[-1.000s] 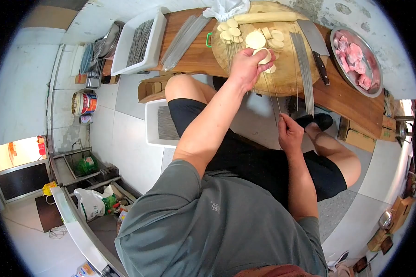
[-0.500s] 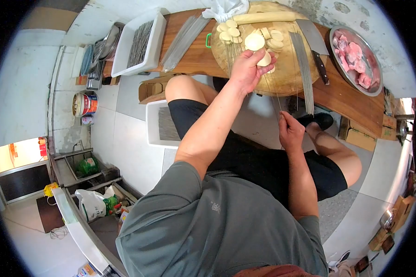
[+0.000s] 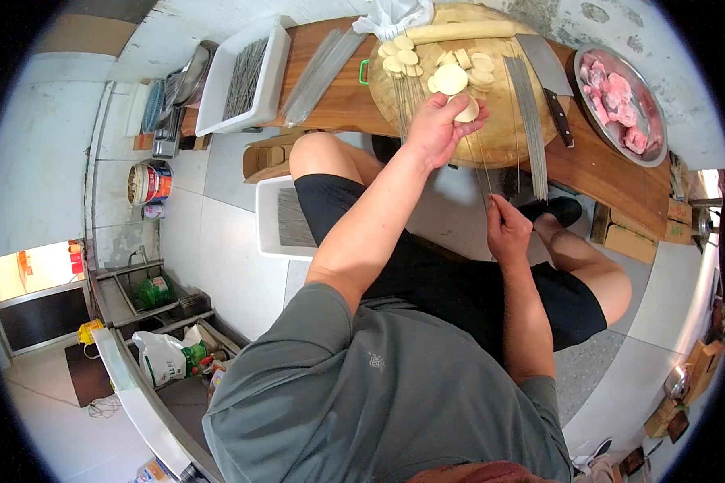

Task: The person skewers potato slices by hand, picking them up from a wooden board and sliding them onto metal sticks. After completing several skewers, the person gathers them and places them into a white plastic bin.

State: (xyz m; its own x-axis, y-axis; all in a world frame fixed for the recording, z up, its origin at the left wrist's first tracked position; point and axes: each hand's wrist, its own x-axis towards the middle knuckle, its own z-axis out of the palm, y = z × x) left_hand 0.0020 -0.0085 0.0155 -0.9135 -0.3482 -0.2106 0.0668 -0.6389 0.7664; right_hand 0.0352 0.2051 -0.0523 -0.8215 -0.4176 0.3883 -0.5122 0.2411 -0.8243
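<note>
Above the near part of a round wooden board [image 3: 499,145], my left hand [image 3: 441,130] holds pale round slices [image 3: 451,79] between thumb and fingers. My right hand [image 3: 508,229] is closed on the lower ends of thin metal skewers [image 3: 485,171], whose upper ends reach toward the slices in my left hand. More cut slices [image 3: 480,71] lie on the board just beyond. Left of them, skewered slices [image 3: 401,56] rest with their skewers pointing toward me. A bundle of bare skewers [image 3: 528,121] hangs over the board's right edge.
A cleaver [image 3: 544,68] and a metal bowl of raw meat [image 3: 618,101] are at the right. A long pale roll [image 3: 463,30] lies at the board's back. White bins of skewers [image 3: 277,72] [image 3: 267,229] stand at the left, one on the table, one on the floor.
My left hand has moved slightly down and right with its slices, nearer my right hand. My right hand has barely moved.
</note>
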